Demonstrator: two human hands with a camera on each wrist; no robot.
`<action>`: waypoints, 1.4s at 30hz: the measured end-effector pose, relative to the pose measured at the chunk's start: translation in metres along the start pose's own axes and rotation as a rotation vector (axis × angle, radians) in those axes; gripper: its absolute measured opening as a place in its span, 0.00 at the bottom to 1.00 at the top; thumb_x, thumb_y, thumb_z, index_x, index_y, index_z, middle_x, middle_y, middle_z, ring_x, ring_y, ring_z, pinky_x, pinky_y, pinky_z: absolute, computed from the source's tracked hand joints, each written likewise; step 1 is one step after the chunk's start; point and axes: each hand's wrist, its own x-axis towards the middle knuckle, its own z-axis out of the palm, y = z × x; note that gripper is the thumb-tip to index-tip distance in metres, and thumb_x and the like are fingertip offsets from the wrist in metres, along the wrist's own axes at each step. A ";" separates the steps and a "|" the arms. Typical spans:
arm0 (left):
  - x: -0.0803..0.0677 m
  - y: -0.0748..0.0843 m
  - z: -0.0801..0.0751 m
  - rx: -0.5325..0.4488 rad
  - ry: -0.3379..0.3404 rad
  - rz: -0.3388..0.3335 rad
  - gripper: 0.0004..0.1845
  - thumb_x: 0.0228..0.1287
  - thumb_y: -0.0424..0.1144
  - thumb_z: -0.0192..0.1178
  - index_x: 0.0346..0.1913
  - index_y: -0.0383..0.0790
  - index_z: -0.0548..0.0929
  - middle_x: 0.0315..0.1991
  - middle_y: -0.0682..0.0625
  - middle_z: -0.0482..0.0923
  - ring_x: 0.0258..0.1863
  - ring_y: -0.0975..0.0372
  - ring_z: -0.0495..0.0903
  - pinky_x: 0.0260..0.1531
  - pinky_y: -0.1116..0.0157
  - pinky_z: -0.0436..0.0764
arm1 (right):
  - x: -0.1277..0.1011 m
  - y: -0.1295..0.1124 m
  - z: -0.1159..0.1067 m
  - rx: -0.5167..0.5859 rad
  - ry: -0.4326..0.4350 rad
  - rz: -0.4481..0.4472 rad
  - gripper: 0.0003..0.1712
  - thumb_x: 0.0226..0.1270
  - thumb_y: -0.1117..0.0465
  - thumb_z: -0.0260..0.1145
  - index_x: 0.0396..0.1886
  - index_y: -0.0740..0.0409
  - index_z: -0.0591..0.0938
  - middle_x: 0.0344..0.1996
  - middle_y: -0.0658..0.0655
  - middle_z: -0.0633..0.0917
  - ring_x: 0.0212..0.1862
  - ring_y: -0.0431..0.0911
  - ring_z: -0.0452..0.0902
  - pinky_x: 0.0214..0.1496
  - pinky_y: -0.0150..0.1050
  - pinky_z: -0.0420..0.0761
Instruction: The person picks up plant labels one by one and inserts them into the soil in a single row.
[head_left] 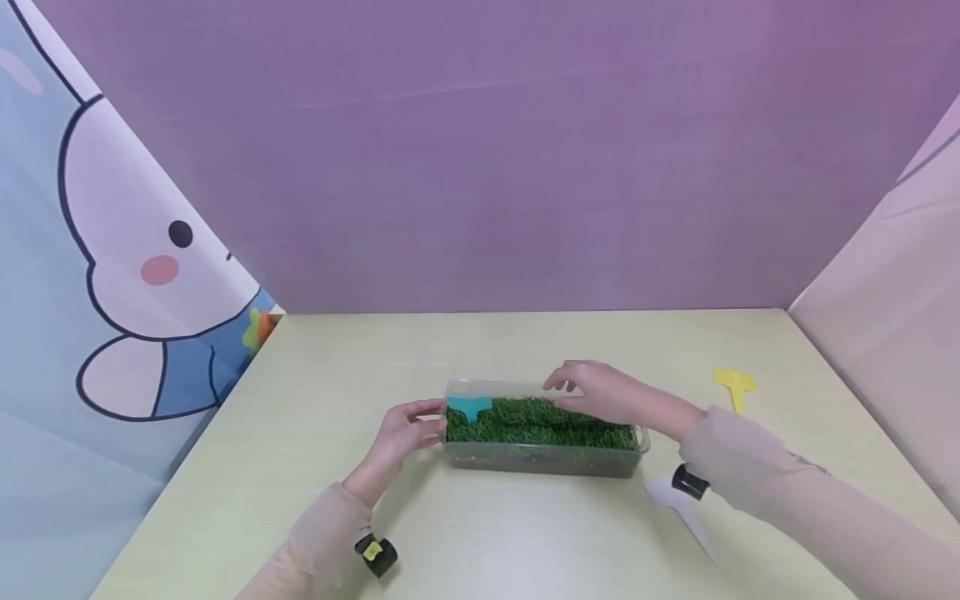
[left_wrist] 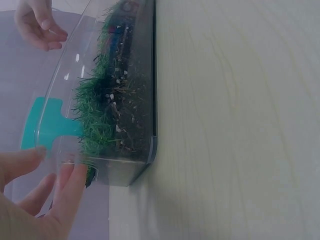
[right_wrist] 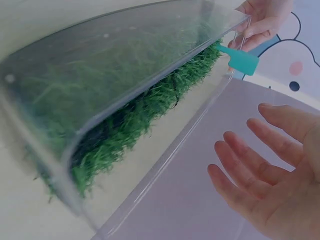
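A clear rectangular planter box [head_left: 540, 460] stands mid-table, with green grass [head_left: 517, 412] over dark soil [left_wrist: 122, 115] flecked with white bits. At its left end a teal T-shaped plant label [head_left: 470, 407] sticks up out of the grass. My left hand [head_left: 405, 429] touches that same end, its fingers extended at the rim and end wall. Over the right half of the grass, near the far rim, hovers my right hand [head_left: 600, 393]. Its fingers are loosely bent and spread apart, holding nothing, as the right wrist view [right_wrist: 270, 170] confirms of the hand.
A yellow T-shaped plant label [head_left: 735, 385] lies on the table at the right, beyond my right forearm. Nearer me, a pale white label [head_left: 678, 504] lies partly beneath that forearm. A purple partition [head_left: 525, 167] rises at the table's back, with printed cloth [head_left: 157, 350] on the left.
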 end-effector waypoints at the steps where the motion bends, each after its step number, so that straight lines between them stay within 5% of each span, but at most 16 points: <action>1: 0.000 0.000 0.000 -0.001 0.001 -0.001 0.20 0.54 0.25 0.57 0.53 0.28 0.73 0.49 0.36 0.73 0.36 0.57 0.79 0.41 0.60 0.80 | -0.002 0.002 0.000 -0.002 0.007 -0.002 0.15 0.60 0.62 0.60 0.46 0.62 0.77 0.40 0.58 0.79 0.42 0.48 0.75 0.43 0.41 0.78; 21: -0.003 0.001 -0.001 -0.006 0.001 -0.003 0.19 0.54 0.26 0.57 0.52 0.28 0.74 0.49 0.36 0.73 0.35 0.57 0.79 0.39 0.60 0.80 | -0.055 0.025 -0.013 0.039 0.122 0.081 0.21 0.57 0.66 0.61 0.51 0.67 0.73 0.44 0.60 0.79 0.41 0.51 0.75 0.39 0.42 0.78; 42: -0.004 0.003 -0.003 -0.007 -0.004 -0.005 0.20 0.53 0.25 0.57 0.52 0.29 0.74 0.49 0.37 0.74 0.35 0.57 0.79 0.39 0.61 0.81 | -0.095 0.045 -0.012 -0.047 0.096 0.133 0.18 0.53 0.63 0.64 0.44 0.68 0.77 0.40 0.62 0.80 0.37 0.51 0.76 0.36 0.40 0.79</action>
